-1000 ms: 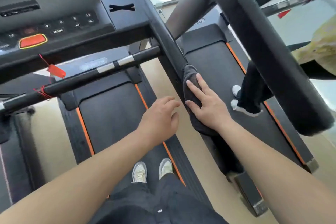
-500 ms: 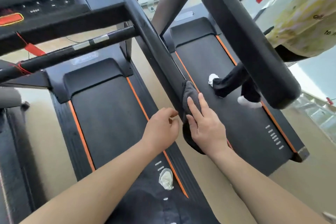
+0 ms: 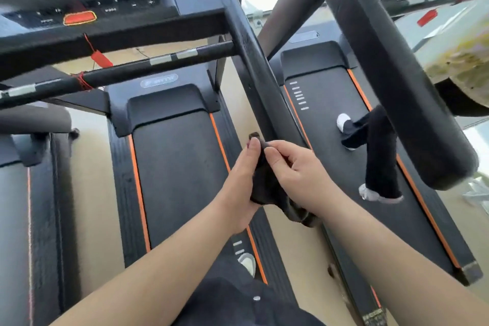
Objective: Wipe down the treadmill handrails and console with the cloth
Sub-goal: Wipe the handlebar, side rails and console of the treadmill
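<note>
Head view. Both hands are holding the cloth [image 3: 267, 183] between them, in front of the body and above the gap beside the treadmill belt [image 3: 182, 167].

- The left hand [image 3: 238, 185] is gripping the cloth from the left, its thumb pressing flat against the fabric.
- The right hand [image 3: 299, 175] is pinching the upper fold between thumb and curled fingers.
- The rest of the cloth is hanging bunched below the right wrist. It does not appear to be lying on any surface of the machine.

Key relation: the right handrail [image 3: 254, 74] is lying directly ahead of and above the grip. Its long axis is running from just beyond the fingertips up and away to the corner of the console [image 3: 87, 8]. The rail's near end is sitting just beside the upper corner of the cloth; contact cannot be confirmed. The right hand is positioned closer to that end.

The console and the front crossbar [image 3: 119, 74] are lying well apart from the cloth, up and to the left, on the left hand's side.

Judgement: the cloth is probably being refolded or regripped between passes.

A second person's legs [image 3: 375, 156] are standing on the neighbouring treadmill to the right.
</note>
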A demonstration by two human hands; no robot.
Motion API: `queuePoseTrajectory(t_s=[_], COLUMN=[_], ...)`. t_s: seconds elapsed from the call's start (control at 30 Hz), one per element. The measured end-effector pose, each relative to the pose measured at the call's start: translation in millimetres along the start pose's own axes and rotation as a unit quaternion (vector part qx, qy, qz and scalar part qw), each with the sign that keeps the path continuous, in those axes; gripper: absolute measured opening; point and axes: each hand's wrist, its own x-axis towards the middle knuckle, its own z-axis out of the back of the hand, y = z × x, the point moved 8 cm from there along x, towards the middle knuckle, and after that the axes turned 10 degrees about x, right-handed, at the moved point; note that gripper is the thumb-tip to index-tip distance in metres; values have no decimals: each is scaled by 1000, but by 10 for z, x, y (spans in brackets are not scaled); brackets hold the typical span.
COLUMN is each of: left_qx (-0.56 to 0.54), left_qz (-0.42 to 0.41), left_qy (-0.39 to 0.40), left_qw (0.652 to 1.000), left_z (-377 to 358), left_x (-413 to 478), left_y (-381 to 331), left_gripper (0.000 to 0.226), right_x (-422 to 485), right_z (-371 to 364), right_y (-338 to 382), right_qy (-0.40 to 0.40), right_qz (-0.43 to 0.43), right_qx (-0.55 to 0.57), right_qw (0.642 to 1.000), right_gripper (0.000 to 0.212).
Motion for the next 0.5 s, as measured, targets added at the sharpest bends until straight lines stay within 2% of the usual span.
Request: queuePoseTrajectory(t_s=[0.07,0.13,0.17,0.23,0.33,0.43,0.5], left_qx=[46,118,140,163,203,267,294], left_qz=[-10,-24,-25,-29,-84,-155,-197], left_qy=[-52,-133,-163,-221,-311,-343,-337], left_qw=[998,984,976,961,925,887,872], left_z=[138,342,426,608,824,791,658], left_x=[50,169,251,455,827,1287,1611], left_y=[-87,-164,-211,-400,-996,-1679,-1989], left_gripper=[40,20,17,19,16,13,20], right_x=[158,348,445,682,1089,1397,1549], right_z=[-26,121,245,492,716,796,828], right_y=[27,98,142,199,75,-139,-268], right_qy=[30,-8,-46,-109,-126,-123,-124], right_qz=[24,54,62,51,-21,-83,-111], right_qx=[-72,-143,-152,-129,-126,-130,-132], right_qw=[997,988,985,984,984,980,977], right_gripper=[23,30,31,25,24,28,36])
